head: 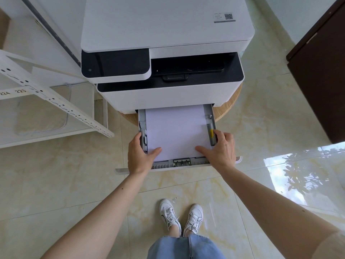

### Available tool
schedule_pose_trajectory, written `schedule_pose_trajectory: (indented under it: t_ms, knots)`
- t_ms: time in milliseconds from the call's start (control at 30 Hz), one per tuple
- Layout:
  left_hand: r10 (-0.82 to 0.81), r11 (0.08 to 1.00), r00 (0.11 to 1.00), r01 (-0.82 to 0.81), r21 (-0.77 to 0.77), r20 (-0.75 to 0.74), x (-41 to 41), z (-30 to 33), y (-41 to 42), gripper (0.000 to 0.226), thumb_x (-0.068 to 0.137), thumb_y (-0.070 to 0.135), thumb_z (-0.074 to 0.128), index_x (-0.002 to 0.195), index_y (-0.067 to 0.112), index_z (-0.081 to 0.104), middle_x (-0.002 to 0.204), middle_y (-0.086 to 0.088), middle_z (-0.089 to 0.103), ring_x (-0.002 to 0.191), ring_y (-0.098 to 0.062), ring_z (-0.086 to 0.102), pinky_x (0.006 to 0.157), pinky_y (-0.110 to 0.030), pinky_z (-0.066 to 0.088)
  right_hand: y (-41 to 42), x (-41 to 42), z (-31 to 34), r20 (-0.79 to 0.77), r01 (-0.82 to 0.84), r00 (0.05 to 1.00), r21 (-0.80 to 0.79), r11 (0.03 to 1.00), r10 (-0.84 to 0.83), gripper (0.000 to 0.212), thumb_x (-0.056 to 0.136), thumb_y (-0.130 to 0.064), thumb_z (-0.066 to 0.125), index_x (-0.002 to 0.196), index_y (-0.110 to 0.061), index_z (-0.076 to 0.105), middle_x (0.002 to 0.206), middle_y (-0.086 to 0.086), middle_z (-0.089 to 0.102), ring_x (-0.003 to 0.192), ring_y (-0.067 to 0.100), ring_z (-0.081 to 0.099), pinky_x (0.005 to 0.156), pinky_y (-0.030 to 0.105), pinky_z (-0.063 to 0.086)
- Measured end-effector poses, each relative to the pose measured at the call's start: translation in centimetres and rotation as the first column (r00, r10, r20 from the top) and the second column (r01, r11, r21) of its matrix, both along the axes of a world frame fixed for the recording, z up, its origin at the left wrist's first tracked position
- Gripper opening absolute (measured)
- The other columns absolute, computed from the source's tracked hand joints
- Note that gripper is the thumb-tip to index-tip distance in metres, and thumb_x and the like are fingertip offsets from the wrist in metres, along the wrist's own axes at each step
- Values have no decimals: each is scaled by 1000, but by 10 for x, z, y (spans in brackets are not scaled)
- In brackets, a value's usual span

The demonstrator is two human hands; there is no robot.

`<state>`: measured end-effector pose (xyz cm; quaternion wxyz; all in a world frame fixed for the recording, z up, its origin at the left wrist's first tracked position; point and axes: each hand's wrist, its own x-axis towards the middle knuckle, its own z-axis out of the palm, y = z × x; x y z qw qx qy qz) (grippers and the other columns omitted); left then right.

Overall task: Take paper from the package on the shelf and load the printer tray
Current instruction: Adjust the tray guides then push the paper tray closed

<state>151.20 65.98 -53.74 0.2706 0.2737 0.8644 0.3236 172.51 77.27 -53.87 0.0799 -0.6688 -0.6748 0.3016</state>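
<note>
Progress: the paper stack point(176, 131) already lies flat inside the pulled-out printer tray point(210, 112), so fetching and placing look done.
Left to do: judging from the tray standing well out of the printer point(168, 53), squaring the sheets, setting the guides and pushing the tray shut remain.
Paper: white sheets between the grey side guides, the near edge just behind the tray's front rail.
Package: not identifiable on the white shelf point(56, 103) at the left.
Left hand point(140, 154): loosely curled around the tray's left wall, thumb pressed flat on the paper's near-left corner, fingers outside the wall.
Right hand point(220, 148): mirrored on the right wall, thumb on the near-right corner, fingertips beside the yellow guide tab point(212, 133).
Arms: both bare forearms reach forward and down, converging on the tray.
Stance: white sneakers point(181, 215) planted on the marble floor before the printer.
</note>
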Motion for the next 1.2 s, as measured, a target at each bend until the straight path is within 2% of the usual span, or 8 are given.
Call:
schedule_pose_trajectory:
  t_ms: [167,233,300,400,600,700,900,1200]
  knots:
    - [64,996,998,-64,61,14,-3,-4,1,48,89,26,65,133,8,54,129,-8,61,120,-25,56,99,-30,42,2,0,-1,-120,75,990,20,997,-72,43,89,-37,62,128,-20,56,126,2,50,115,21,49,82,29,40]
    - [98,992,995,-99,81,20,-3,-2,2,34,94,22,58,123,4,60,104,3,68,102,-24,59,87,-26,41,4,-1,-1,-148,104,984,11,995,-101,33,92,-30,58,122,-17,62,127,3,55,106,22,55,76,27,37]
    - [139,985,990,-142,101,40,-2,-1,4,24,96,16,54,111,1,65,81,13,59,86,-20,54,78,-25,38,6,-1,-2,-168,119,979,12,993,-115,25,93,-25,58,114,-13,66,125,4,58,95,21,56,72,27,37]
    - [169,977,984,-176,121,64,-3,-5,5,21,97,13,52,106,3,68,89,8,62,86,-20,57,75,-26,40,7,-1,-3,-195,142,971,-7,990,-141,23,93,-22,59,110,-12,69,127,2,56,89,14,51,72,28,39]
    - [198,971,969,-214,106,145,-8,-14,6,30,96,15,55,125,9,63,127,-3,64,115,-20,60,96,-27,44,9,1,-3,-229,139,963,-27,990,-142,23,93,-21,58,111,-13,69,128,2,54,98,16,53,74,29,39]
    - [201,968,967,-221,122,159,-9,-15,5,30,95,16,56,124,10,64,127,-3,65,115,-21,60,100,-32,46,9,1,-4,-241,129,961,-28,991,-132,23,93,-19,58,111,-12,70,128,3,54,98,17,53,76,28,38]
    - [207,965,962,-231,121,179,-10,-15,5,32,96,16,56,126,11,62,131,-3,62,119,-19,58,99,-26,43,14,3,-3,-265,124,955,-48,991,-132,26,92,-17,60,114,-7,69,128,6,52,99,15,50,86,25,38]
    - [205,966,959,-231,120,198,-11,-11,5,34,96,18,56,129,11,60,134,-4,61,121,-18,57,100,-24,41,16,2,-1,-262,134,954,-63,989,-146,24,88,-21,65,107,-9,71,126,4,53,100,17,52,87,29,43]
